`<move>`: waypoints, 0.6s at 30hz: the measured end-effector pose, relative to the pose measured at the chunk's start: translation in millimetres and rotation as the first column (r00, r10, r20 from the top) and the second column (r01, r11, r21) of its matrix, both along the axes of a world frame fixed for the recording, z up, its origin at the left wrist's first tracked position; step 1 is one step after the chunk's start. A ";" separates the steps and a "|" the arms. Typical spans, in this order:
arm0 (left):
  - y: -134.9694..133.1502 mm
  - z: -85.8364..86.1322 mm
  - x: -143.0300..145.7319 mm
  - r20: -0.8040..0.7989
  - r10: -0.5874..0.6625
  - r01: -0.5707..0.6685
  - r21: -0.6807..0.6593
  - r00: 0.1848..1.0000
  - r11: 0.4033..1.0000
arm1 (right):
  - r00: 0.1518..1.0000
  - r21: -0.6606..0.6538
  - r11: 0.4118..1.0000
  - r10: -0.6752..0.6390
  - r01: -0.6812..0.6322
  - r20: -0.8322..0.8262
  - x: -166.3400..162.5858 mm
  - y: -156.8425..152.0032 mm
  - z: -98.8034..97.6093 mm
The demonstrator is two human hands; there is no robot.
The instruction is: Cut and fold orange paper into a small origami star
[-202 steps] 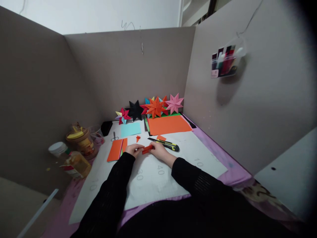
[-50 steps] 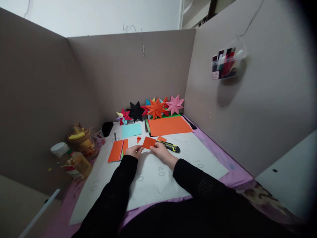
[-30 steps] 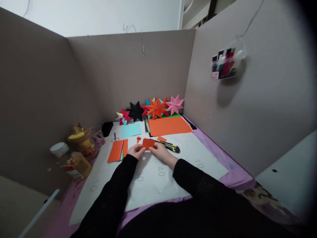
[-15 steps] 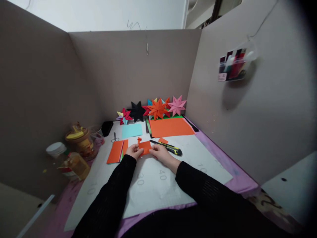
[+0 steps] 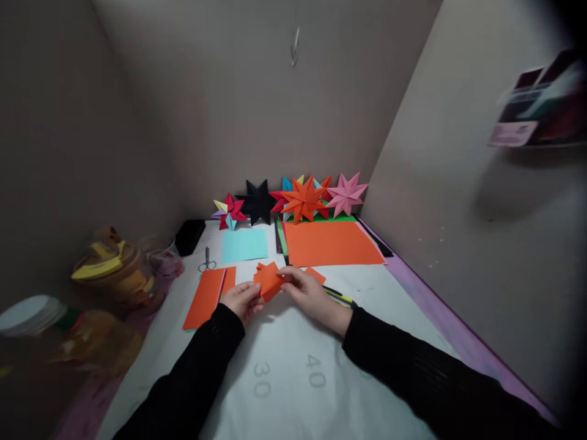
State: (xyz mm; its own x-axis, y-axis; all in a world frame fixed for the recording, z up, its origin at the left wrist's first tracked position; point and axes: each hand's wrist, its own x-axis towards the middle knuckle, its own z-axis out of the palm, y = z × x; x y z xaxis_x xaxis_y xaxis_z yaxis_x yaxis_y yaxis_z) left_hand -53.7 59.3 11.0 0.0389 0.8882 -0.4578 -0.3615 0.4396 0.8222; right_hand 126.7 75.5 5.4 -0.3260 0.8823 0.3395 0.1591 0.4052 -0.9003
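Between my two hands is a small orange piece of paper [image 5: 270, 283], tilted and with an edge lifted. My left hand [image 5: 243, 299] pinches its lower left side between thumb and fingers. At the upper right edge, the fingers of my right hand [image 5: 306, 293] are closed on the same paper. Another small orange paper piece [image 5: 315, 274] lies just behind my right hand. A yellow and black utility knife [image 5: 340, 297] is partly hidden under that hand. Left of my left hand lies a stack of orange sheets [image 5: 207, 299] with other colours at its edge.
Folded paper stars [image 5: 304, 200] stand along the back wall. A large orange sheet [image 5: 337, 243], a light blue sheet [image 5: 244, 245] and scissors [image 5: 207, 261] lie in front of them. At left are a black object [image 5: 189, 237], a brown tub [image 5: 114, 275] and a white-capped bottle [image 5: 34, 318].
The orange paper has turned from flat to tilted, and my right hand has shifted to its upper edge. My view has moved closer and lower, so the wall's top is out of sight.
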 end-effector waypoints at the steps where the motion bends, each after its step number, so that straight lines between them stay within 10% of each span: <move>1: 2.1 1.1 -1.2 0.008 -0.020 0.020 0.001 1.000 1.000 | 0.998 0.026 0.999 0.017 -0.019 0.057 2.0 1.7 2.2; 8: 14.0 -11.1 -2.3 -0.066 -0.048 0.046 -0.042 0.997 0.998 | 0.996 -0.096 0.992 0.081 -0.077 0.044 6.3 7.9 -1.1; 13: 20.7 -16.9 -16.9 -0.294 0.018 -0.008 0.035 0.956 0.999 | 0.988 -0.220 0.973 -0.099 0.070 -0.123 8.0 12.5 -4.4; 15: 22.6 -14.3 -29.5 -0.595 0.026 0.058 0.121 0.804 0.991 | 0.990 -0.207 0.972 -0.124 0.109 -0.062 10.0 12.9 -2.0; 18: 20.7 -8.4 -42.2 -0.923 0.228 0.168 0.289 0.311 0.943 | 0.991 -0.203 0.976 -0.052 0.077 0.125 9.3 10.8 0.7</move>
State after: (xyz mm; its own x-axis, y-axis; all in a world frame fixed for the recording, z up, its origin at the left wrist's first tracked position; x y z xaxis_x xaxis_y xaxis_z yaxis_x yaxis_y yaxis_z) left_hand -95.9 80.0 2.6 -0.2672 0.9580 0.1042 0.7308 0.1310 0.6699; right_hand 136.1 86.2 6.1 -0.2929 0.9499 0.1095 0.2894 0.1972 -0.9367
